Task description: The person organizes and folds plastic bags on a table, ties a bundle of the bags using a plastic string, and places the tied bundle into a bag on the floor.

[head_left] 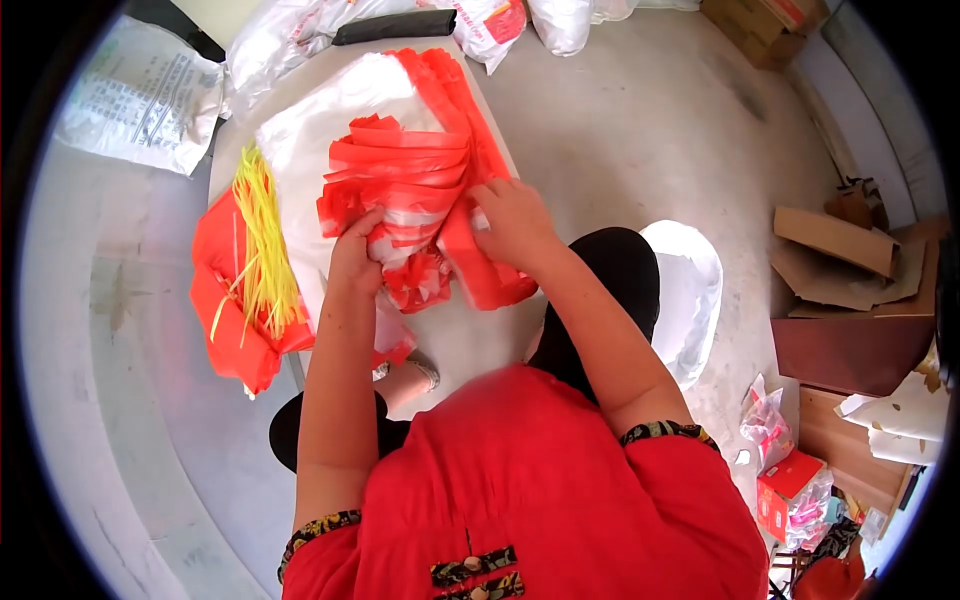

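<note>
A gathered bundle of thin red-and-white plastic film (405, 165), folded in pleats, lies over a flat stack of white plastic film with a red border (350, 90). My left hand (357, 255) is closed on the bundle's left lower edge, thumb on top. My right hand (512, 222) has its fingers curled onto the red border of the film at the right, beside the bundle; its fingertips are partly hidden in the folds. Left of the stack, a bunch of yellow plastic strips (262, 245) rests on folded red plastic film (222, 285).
The small table (492, 108) stands before my knees. A black roll (395, 27) and stuffed white bags (280, 45) are behind it; a printed white sack (145, 95) is at left. On the right are a white plastic container (685, 290) and cardboard boxes (850, 255).
</note>
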Tool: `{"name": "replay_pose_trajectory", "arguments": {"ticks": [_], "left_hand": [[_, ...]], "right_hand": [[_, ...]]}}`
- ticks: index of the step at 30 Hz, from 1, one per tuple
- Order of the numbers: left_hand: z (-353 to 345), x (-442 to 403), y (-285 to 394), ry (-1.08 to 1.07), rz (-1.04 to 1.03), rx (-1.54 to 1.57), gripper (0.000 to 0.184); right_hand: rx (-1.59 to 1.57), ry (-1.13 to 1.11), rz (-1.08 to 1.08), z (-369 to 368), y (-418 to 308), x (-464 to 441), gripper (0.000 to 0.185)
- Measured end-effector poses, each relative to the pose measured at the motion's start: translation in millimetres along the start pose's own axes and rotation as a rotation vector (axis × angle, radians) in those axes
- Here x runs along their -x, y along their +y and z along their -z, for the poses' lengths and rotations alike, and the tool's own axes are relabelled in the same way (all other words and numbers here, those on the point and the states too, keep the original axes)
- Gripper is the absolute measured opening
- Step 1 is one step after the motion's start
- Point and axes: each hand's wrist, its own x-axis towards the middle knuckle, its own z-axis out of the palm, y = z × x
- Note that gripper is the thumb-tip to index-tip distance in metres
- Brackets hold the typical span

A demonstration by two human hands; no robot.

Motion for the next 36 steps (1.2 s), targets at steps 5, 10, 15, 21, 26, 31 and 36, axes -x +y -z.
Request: {"name": "replay_pose_trajectory", "arguments": {"ticks": [5,10,15,21,26,31,36], "left_hand": [[2.2,-2.2,-0.5,-0.02,0.005,0.008,0.053],[-0.3,0.5,-0.1,-0.014,0.004,0.01,0.053],[-3.7,3.3,0.7,-0.023,0.004,0.015,0.053],[-1.0,1.4,-0.1,-0.031,0.01,0.016,0.053],[2.3,-2.9,-0.9,-0.02,0.016,0.013,0.054],[-0.2,0.5,-1.0,-0.021,-0.007,-0.005,0.054],[3.2,-3.1,-2.3,-0.046,-0.006,0.0,0.052]], "right_hand": [[-0.023,0.037,-0.07,-3.8,-13.5,1.5,0.034],[0.122,-0.107,-0.091,1.4,-23.6,-3.4,0.021],[0.141,-0.126,0.022,15.1,-35.4,3.3,0.014],[0.025,-0.143,0.072,-13.4,-24.6,19.3,0.011],[-0.113,-0.111,-0.088,-7.2,-30.3,25.7,0.015],[0.095,-0.101,0.072,6.5,-35.9,28.7,0.018],[0.16,-0.095,0.228,4.8,-46.6,36.8,0.022]]}}
